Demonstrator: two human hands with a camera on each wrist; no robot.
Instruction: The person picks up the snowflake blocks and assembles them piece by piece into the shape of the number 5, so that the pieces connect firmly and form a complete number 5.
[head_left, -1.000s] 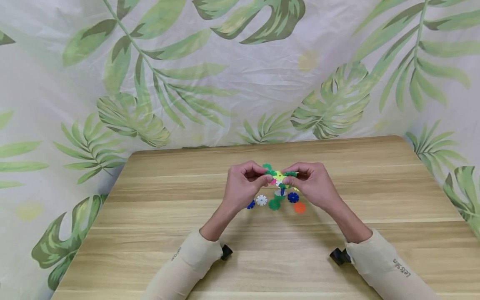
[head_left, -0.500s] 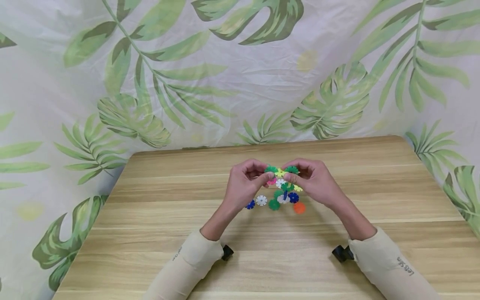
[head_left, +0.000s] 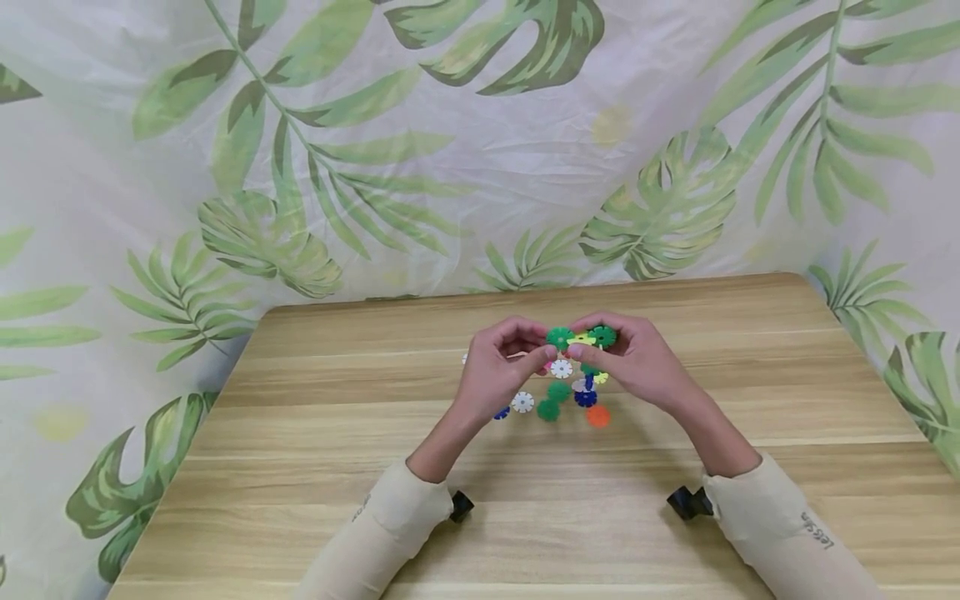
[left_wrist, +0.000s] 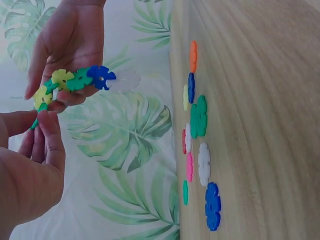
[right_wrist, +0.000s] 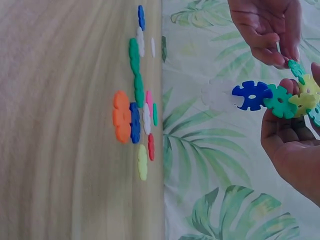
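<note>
In the head view, both hands are raised over the table around a chain of notched plastic snowflake discs. My left hand (head_left: 495,371) pinches the green disc (head_left: 560,337) at one end between thumb and fingers. My right hand (head_left: 637,362) holds the chain near a yellow disc (head_left: 581,339) and another green disc (head_left: 603,336). From there the chain runs on through a yellow disc (left_wrist: 62,79) and a green disc (left_wrist: 80,80) to a blue disc (left_wrist: 101,77). A pale white disc (left_wrist: 126,82) forms its other end, clear of the table in both wrist views.
Several loose discs lie on the wooden table (head_left: 570,517) beneath the hands, among them an orange disc (head_left: 597,416), a white disc (head_left: 522,402) and a green disc (head_left: 549,410). A leaf-print cloth (head_left: 510,192) hangs behind the table.
Both hands have shifted slightly right and away, carrying the chain along. The green disc at my left fingertips now faces the camera more. A white disc shows at the left hand's outer side.
</note>
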